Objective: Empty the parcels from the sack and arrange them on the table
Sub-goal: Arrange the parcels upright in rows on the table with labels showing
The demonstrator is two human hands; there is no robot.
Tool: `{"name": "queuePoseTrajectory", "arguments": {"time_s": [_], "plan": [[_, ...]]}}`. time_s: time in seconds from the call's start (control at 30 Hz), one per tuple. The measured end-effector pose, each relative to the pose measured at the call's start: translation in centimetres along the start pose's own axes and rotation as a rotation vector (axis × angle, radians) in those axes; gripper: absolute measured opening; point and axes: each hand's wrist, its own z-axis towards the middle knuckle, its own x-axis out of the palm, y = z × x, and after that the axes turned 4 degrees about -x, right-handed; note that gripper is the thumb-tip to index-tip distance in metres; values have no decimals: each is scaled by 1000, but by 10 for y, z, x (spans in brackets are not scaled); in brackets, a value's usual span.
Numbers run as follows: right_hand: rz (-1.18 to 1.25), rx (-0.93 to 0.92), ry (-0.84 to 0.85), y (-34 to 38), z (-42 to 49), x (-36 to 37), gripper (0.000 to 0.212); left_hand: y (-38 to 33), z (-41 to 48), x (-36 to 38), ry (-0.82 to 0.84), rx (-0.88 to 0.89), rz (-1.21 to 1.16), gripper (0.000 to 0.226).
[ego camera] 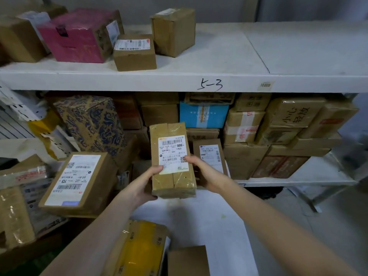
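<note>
White shelves are standing right in front of you, full of boxes. You are holding one brown parcel (172, 154) up in the air, below the top shelf (229, 62) and in front of the low one.

Your left hand (143, 184) is gripping the parcel's left side near the bottom, with the thumb lying on the label. Your right hand (207, 174) is gripping the right side a bit higher, with its thumb on the label too. Neither hand is loose.

The parcel's long side is pointing away from you, up toward the top shelf, and the label is facing you.

The bare part of that shelf is lying up and to the right of the parcel, so your right hand is nearer to it. A small brown box (135, 54) is sitting up and to the left. I think you are getting ready to lift the parcel over the front edge and set it down up there.
</note>
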Motion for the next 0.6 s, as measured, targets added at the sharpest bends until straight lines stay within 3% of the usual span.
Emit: {"name": "queuePoseTrajectory", "arguments": {"time_s": [0.07, 0.2, 0.4, 0.53, 0.6], "plan": [[-30, 13, -34, -4, 6, 2, 69, 3, 8, -2, 8, -25, -42, 44], [-261, -43, -242, -8, 20, 9, 55, 0, 35, -3, -45, -66, -24, 58], [-394, -138, -255, -19, 28, 1, 53, -9, 79, 2, -93, 54, -94, 53], [-463, -218, -281, -23, 29, -25, 43, -8, 103, 13, -299, 175, 93, 62], [-638, -278, -470, -27, 24, -41, 41, -3, 103, 18, -430, 175, 141, 59]]}}
